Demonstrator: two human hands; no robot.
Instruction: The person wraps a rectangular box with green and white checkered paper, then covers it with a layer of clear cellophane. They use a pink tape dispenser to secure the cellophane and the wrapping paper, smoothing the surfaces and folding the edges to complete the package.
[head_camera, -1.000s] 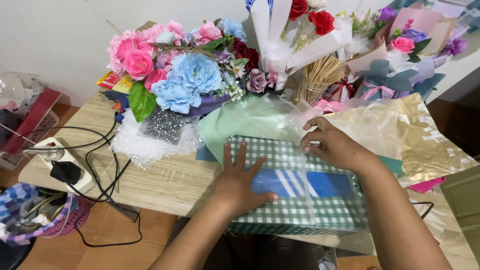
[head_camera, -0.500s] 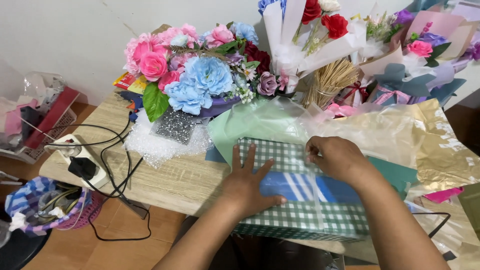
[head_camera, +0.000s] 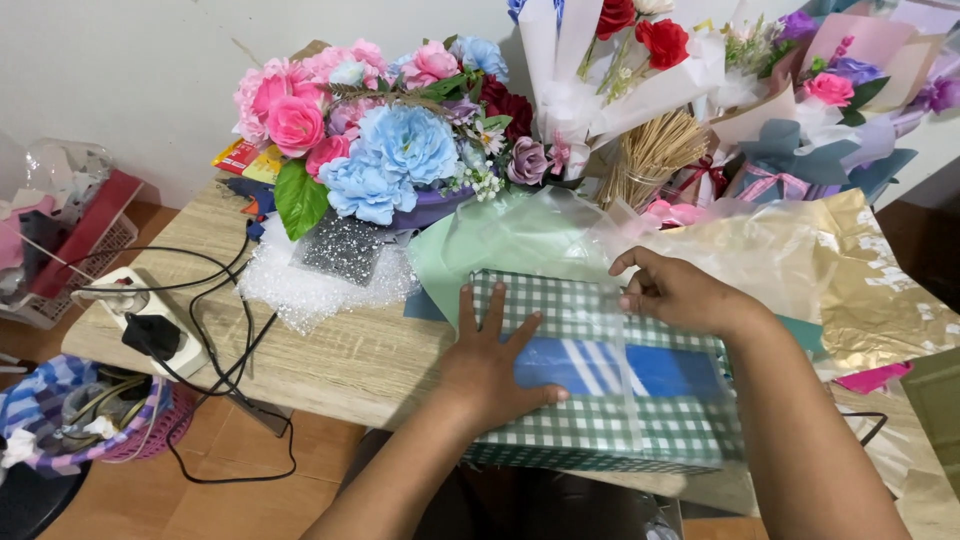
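A box wrapped in green-and-white checked paper (head_camera: 590, 420) lies at the front edge of a wooden table (head_camera: 340, 360), with a bare blue strip of the box showing in the middle. My left hand (head_camera: 495, 365) presses flat on the paper at the box's left part, fingers spread. My right hand (head_camera: 675, 292) sits at the box's far edge, fingers curled on a strip of clear tape or film (head_camera: 610, 340) that runs across the top.
Bouquets of pink and blue artificial flowers (head_camera: 380, 150) and wrapped bouquets (head_camera: 640, 60) stand behind the box. Pale green and gold wrapping sheets (head_camera: 860, 270) lie at right. A power strip with black cables (head_camera: 150, 320) and bubble wrap (head_camera: 300, 290) are at left.
The view has shifted slightly. My right hand has stayed at the box's far edge and now pinches the clear strip; my left hand still presses on the paper.
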